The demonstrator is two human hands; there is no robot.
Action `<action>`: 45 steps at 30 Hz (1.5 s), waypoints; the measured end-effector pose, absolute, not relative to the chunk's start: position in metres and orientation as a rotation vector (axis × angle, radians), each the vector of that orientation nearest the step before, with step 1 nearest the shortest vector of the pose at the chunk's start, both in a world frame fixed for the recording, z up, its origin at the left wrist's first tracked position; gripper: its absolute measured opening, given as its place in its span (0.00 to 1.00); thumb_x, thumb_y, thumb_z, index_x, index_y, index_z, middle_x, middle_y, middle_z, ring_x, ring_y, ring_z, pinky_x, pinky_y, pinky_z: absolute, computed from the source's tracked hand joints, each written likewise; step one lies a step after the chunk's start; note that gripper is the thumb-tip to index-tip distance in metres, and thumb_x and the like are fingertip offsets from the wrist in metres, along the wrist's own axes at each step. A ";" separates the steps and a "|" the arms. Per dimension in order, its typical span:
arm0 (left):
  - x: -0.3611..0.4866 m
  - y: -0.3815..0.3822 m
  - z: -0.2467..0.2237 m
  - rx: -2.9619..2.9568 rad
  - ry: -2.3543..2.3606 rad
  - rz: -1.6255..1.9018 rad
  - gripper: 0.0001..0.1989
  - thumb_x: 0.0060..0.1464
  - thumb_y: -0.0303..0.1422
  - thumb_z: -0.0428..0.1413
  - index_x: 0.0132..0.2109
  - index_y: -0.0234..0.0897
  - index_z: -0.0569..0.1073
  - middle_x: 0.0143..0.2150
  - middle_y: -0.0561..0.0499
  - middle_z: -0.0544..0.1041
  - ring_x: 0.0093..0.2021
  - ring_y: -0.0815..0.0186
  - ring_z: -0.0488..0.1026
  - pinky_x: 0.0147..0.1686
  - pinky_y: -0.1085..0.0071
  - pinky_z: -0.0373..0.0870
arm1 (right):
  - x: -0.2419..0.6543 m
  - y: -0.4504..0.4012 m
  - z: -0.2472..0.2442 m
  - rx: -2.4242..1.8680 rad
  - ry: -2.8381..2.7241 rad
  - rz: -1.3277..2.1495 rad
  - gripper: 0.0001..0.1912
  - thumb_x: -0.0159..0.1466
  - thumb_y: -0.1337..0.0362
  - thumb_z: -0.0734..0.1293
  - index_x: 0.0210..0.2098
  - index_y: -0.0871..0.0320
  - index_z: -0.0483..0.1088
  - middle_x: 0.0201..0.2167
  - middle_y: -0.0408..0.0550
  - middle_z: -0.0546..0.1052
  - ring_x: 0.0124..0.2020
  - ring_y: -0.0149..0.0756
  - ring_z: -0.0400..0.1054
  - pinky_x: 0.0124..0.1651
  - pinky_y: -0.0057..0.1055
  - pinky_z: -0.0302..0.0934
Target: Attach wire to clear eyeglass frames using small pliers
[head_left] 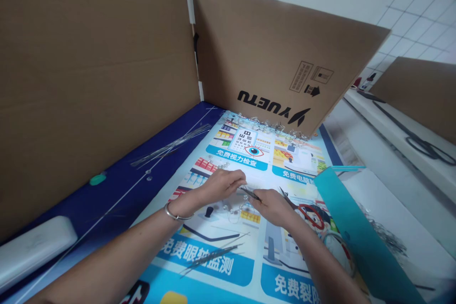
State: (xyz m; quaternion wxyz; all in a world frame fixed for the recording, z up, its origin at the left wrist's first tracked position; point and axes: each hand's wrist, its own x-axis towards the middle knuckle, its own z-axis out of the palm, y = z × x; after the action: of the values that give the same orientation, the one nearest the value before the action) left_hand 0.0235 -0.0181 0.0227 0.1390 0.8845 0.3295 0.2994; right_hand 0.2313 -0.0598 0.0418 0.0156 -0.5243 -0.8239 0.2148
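Note:
My right hand [269, 207] is shut on a small pair of dark metal tweezers [250, 194], whose tips point left toward my left hand [223, 185]. The fingertips of my left hand are close together by those tips, and anything small between them is hidden. A silver bangle [175, 212] circles my left wrist. Small clear pieces with thin wire [233, 213] lie on the printed poster mat [235, 161] just below my hands. Red-handled scissors [306, 211] lie to the right of my right hand.
Tall cardboard panels [89, 71] stand along the left and back. Loose metal rods [171, 146] lie on the blue mat, and more [210, 256] lie on the poster. A teal folder [363, 232] is at the right, beside a white shelf [399, 133] holding black-handled scissors [423, 147].

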 end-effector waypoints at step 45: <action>0.036 -0.032 0.018 2.361 0.477 1.597 0.05 0.59 0.28 0.41 0.40 0.38 0.60 0.37 0.46 0.71 0.38 0.65 0.69 0.38 0.63 0.66 | 0.213 -0.075 0.048 -1.066 -1.959 0.620 0.01 0.55 0.69 0.62 0.28 0.58 0.65 0.23 0.41 0.63 0.25 0.28 0.58 0.30 0.27 0.54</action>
State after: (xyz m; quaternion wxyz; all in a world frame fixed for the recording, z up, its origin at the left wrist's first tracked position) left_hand 0.0357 -0.0322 0.0182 0.1254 0.8104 0.1637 0.5484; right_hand 0.2126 -0.0751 0.0483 0.4015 -0.4219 -0.7750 0.2453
